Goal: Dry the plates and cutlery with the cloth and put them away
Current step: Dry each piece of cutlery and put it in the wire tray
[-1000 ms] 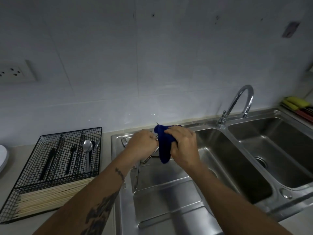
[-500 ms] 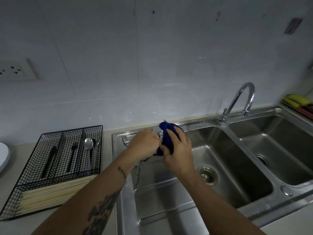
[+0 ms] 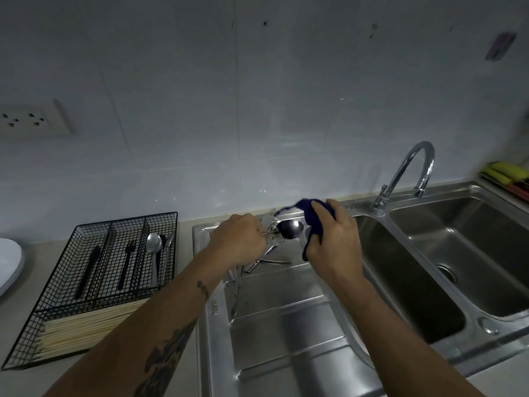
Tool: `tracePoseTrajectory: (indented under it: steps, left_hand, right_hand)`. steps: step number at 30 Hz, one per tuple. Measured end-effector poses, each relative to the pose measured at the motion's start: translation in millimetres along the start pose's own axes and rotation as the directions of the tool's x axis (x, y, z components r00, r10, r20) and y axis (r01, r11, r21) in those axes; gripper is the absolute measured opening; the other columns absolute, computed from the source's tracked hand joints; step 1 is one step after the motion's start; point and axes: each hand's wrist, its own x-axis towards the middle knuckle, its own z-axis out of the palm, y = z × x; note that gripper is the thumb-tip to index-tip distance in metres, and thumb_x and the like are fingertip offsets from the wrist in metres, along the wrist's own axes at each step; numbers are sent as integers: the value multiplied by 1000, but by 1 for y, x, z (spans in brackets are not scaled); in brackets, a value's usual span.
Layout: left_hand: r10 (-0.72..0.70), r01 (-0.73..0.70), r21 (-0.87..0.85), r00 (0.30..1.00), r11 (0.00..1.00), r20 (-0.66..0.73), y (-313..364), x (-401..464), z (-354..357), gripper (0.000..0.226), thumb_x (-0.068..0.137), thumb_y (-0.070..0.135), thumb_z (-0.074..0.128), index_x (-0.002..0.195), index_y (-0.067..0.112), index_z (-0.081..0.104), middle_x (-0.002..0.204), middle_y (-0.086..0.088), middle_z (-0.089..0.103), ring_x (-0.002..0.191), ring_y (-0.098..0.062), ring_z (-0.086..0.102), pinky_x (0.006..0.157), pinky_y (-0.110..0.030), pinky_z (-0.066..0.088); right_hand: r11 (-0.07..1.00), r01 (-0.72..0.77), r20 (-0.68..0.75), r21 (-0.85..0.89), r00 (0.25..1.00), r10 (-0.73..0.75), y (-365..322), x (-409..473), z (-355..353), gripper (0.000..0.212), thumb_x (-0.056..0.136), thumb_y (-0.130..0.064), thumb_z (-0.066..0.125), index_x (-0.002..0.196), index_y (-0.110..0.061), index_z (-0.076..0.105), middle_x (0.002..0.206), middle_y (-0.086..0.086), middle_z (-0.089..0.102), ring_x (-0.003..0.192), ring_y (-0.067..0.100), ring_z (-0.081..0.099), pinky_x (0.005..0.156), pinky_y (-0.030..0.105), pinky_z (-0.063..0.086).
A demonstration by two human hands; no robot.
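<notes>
Probably the spoon [image 3: 290,229], pinched at its handle by the left hand [image 3: 239,234], slips onto the drainboard [image 3: 286,316] if the right hand [image 3: 333,247] gripping the blue cloth [image 3: 310,222] rubs too hard.

Head-worn wide-angle view, facing forward and down, close over sink [image 3: 286,325]
</notes>
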Motion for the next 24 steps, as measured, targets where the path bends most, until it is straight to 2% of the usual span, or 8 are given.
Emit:
tracePoseTrajectory:
  steps: [2, 5, 9, 13, 15, 18, 22, 24]
  left_hand:
    - [12, -12, -19, 1000, 1000, 15, 4, 0, 0, 24, 85, 18, 52, 61, 18, 56, 86, -5, 68, 80, -31, 64, 60, -29, 44]
    - [10, -10, -39, 1000, 999, -4, 4, 0, -3, 18, 82, 15, 51, 73, 7, 66, 81, -9, 71, 74, -29, 66, 58, -33, 48]
    - [3, -2, -40, 1000, 999, 21, -7, -6, 1, 21, 83, 17, 53, 80, 15, 73, 85, -1, 74, 74, -23, 67, 67, -37, 55]
    - [5, -5, -48, 1000, 999, 9, -11, -5, 2, 21, 82, 19, 52, 77, 14, 71, 82, 0, 73, 70, -23, 66, 64, -36, 54]
    - [35, -34, -48, 999, 998, 11, -8, -8, 2, 21, 84, 21, 53, 77, 13, 71, 74, -3, 70, 68, -23, 65, 62, -36, 54]
    - [73, -73, -23, 997, 997, -5, -6, -16, 9, 19, 84, 19, 55, 71, 17, 69, 65, -1, 65, 65, -23, 62, 61, -33, 51]
    - [67, -69, -50, 997, 996, -40, -11, -14, 10, 22, 83, 20, 57, 63, 26, 63, 66, 6, 64, 66, -16, 62, 66, -34, 55]
    - [85, -88, -62, 995, 994, -42, -11, -15, 9, 18, 84, 23, 59, 69, 30, 64, 68, 8, 65, 68, -14, 62, 68, -35, 55]
  right_hand:
    - [993, 119, 56, -8, 991, -118, -15, 0, -1, 72, 71, -2, 67, 139, -14, 49, 145, 17, 41, 119, 36, 49, 102, 44, 45]
    - [941, 331, 233, -62, 922, -309, -19, -11, 14, 75, 66, -2, 66, 137, -20, 50, 147, 14, 37, 111, 35, 49, 93, 46, 48]
    - [971, 227, 234, -76, 951, -204, -4, -16, 22, 69, 64, -3, 70, 131, -19, 57, 142, 11, 46, 113, 33, 48, 91, 47, 48]
    - [918, 381, 266, -109, 901, -342, -10, -26, 24, 74, 60, -8, 67, 133, -17, 56, 140, 10, 49, 114, 35, 49, 89, 48, 48]
    - [922, 367, 263, -121, 908, -327, -2, -23, 23, 76, 60, -8, 67, 135, -19, 55, 140, 7, 51, 116, 34, 48, 90, 47, 48]
    - [954, 261, 244, -150, 945, -220, 4, -22, 20, 72, 61, -7, 68, 131, -20, 58, 137, 3, 54, 115, 32, 47, 85, 47, 49]
    - [918, 358, 255, -170, 916, -310, 0, -29, 21, 67, 67, -12, 64, 133, -20, 57, 137, 3, 53, 114, 32, 47, 87, 43, 48]
    - [923, 350, 221, -162, 924, -312, 8, -23, 22, 62, 70, -11, 64, 131, -20, 59, 136, 3, 54, 111, 31, 48, 88, 41, 48]
